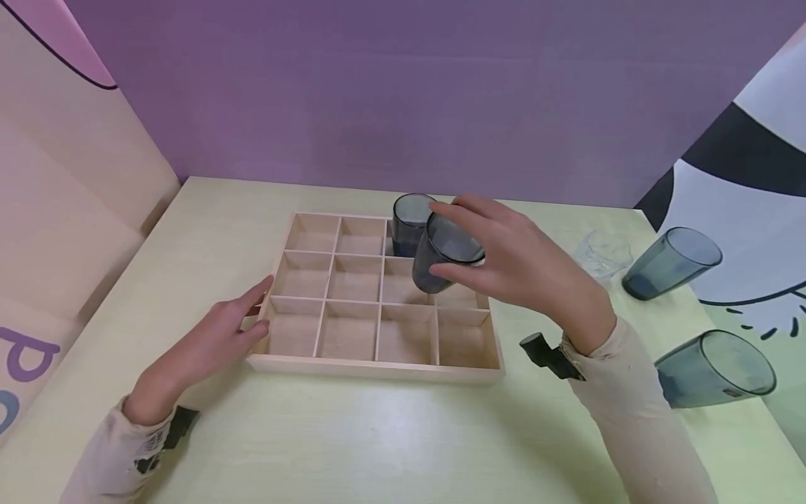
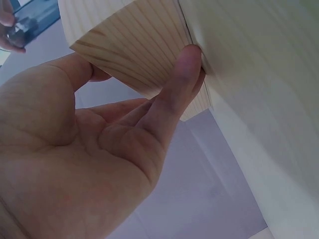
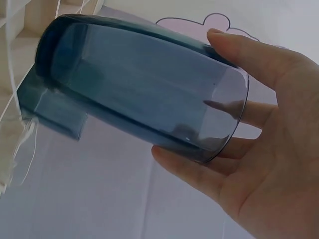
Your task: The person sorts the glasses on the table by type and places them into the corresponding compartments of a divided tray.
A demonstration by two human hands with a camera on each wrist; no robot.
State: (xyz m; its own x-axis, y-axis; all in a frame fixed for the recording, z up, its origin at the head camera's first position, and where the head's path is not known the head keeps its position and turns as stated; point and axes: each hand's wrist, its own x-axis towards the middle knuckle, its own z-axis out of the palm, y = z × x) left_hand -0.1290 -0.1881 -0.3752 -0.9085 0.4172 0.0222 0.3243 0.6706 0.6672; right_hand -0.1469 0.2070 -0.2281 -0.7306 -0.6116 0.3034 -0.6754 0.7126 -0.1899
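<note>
My right hand (image 1: 516, 259) grips a smoky blue drinking glass (image 3: 134, 89) near its rim, thumb on one side and fingers on the other. Slightly tilted, the glass is over the middle row of a wooden divided box (image 1: 378, 371); whether its base touches the box is unclear. Just behind it, a second blue glass (image 1: 409, 225) stands upright in a back-row compartment. Against the box's left outer wall (image 2: 134, 50), the fingers and thumb of my left hand (image 1: 210, 343) rest, without curling around it.
To the right stand two more blue glasses, one farther back (image 1: 672, 262) and one nearer (image 1: 714, 369), beside my right forearm. Behind my right wrist is a clear, wavy-edged transparent object (image 1: 603, 253). A purple wall (image 1: 403, 98) rises behind the pale table (image 1: 378, 448).
</note>
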